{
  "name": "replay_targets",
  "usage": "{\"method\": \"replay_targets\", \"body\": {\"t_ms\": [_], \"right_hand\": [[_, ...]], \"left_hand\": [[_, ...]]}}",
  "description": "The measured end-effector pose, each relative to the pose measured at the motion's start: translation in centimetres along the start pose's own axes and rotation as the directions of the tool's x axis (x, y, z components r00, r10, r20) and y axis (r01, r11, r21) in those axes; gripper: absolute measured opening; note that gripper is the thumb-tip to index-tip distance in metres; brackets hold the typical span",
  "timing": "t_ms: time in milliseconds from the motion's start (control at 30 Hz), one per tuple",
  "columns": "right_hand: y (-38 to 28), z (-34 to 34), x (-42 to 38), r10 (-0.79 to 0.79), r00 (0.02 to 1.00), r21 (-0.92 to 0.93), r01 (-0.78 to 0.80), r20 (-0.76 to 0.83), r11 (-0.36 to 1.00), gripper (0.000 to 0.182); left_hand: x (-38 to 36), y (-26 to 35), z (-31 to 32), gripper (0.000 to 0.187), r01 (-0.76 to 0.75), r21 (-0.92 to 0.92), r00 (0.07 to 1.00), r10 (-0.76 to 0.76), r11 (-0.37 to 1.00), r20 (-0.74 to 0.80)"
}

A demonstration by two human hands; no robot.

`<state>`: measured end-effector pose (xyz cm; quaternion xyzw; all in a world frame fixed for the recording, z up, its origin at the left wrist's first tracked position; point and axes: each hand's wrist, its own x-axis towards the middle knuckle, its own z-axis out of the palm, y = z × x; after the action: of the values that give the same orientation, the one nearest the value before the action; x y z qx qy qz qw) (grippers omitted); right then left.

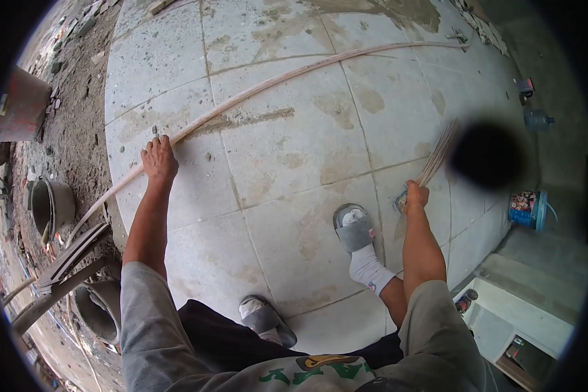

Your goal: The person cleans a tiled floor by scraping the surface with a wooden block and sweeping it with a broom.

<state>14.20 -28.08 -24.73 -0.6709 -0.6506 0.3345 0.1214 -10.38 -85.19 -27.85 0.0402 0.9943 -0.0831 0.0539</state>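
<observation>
My left hand is closed round a long, pale wooden pole on the left side of the floor. From there the pole runs to the far right, looking curved in this wide view. My right hand grips a stick broom, a bundle of thin stiff ribs, near its bound end; the loose tips point up and right. Below both hands lies a light tiled floor with damp stains, a streak of mud and scattered grit. A dark round spot hides the floor beside the broom tips.
Left of the tiles is rubble ground with a reddish bucket, a dark bucket and a grey bucket. On the right stand a blue pail of debris, a clear plastic bottle and a white ledge.
</observation>
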Motion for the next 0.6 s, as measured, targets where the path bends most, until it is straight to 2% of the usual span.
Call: {"method": "replay_targets", "body": {"t_ms": [67, 100, 167, 200, 267, 300, 367, 433, 500, 533, 567, 600], "right_hand": [[-0.2, 1.8, 2.7, -0.010, 0.990, -0.120, 0.027, 0.140, 0.992, 0.063], [-0.4, 2.7, 3.3, -0.017, 0.988, -0.117, 0.035, 0.153, 0.993, 0.063], [-1.1, 5.1, 3.5, -0.092, 0.969, -0.239, 0.148, 0.229, 0.960, 0.066], [-2.1, 5.6, 2.1, -0.097, 0.964, -0.226, 0.154, 0.248, 0.962, 0.066], [-3.9, 5.3, -1.1, -0.195, 0.937, -0.407, 0.305, 0.289, 0.861, 0.065], [-4.2, 5.7, -2.4, -0.198, 0.934, -0.396, 0.309, 0.297, 0.865, 0.065], [-3.6, 6.0, -5.3, -0.253, 0.883, -0.456, 0.428, 0.396, 0.780, 0.061], [-0.9, 8.0, -9.2, -0.313, 0.849, -0.480, 0.505, 0.426, 0.717, 0.058], [1.1, 9.9, -15.8, -0.311, 0.814, -0.409, 0.531, 0.491, 0.742, 0.057], [1.7, 10.8, -19.9, -0.346, 0.761, -0.381, 0.596, 0.549, 0.706, 0.057], [1.0, 11.2, -24.8, -0.286, 0.712, -0.385, 0.621, 0.641, 0.682, 0.058], [2.2, 12.4, -28.8, -0.257, 0.647, -0.305, 0.624, 0.718, 0.720, 0.057]], "left_hand": [[0.4, 0.0, 0.2, 0.030, 0.003, 0.034, 1.000, -0.003, 0.999, 0.001], [0.7, -0.3, 0.3, 0.029, -0.001, 0.033, 1.000, 0.001, 0.999, -0.012], [1.7, -1.2, 0.4, 0.027, -0.022, 0.045, 1.000, 0.023, 0.999, -0.009], [1.9, -1.3, 0.4, 0.025, -0.041, 0.057, 0.999, 0.041, 0.998, 0.013], [2.2, -1.1, 0.2, 0.024, -0.053, 0.097, 0.997, 0.048, 0.994, 0.058], [2.4, -1.3, -0.2, 0.023, -0.007, 0.055, 0.999, 0.004, 0.998, 0.042], [1.8, -1.9, -1.1, 0.022, 0.044, 0.015, 0.998, -0.045, 0.999, 0.046], [1.8, -3.4, -3.9, 0.020, 0.024, -0.130, 0.995, -0.036, 0.991, -0.090], [2.0, -5.4, -6.4, 0.018, -0.043, -0.155, 0.986, 0.017, 0.987, -0.166], [2.1, -6.2, -7.7, 0.018, -0.073, -0.158, 0.982, 0.044, 0.985, -0.182], [2.0, -6.7, -8.9, 0.018, -0.066, -0.149, 0.983, 0.039, 0.987, -0.178], [1.8, -7.2, -10.0, 0.019, -0.086, -0.163, 0.979, 0.052, 0.983, -0.199]]}}
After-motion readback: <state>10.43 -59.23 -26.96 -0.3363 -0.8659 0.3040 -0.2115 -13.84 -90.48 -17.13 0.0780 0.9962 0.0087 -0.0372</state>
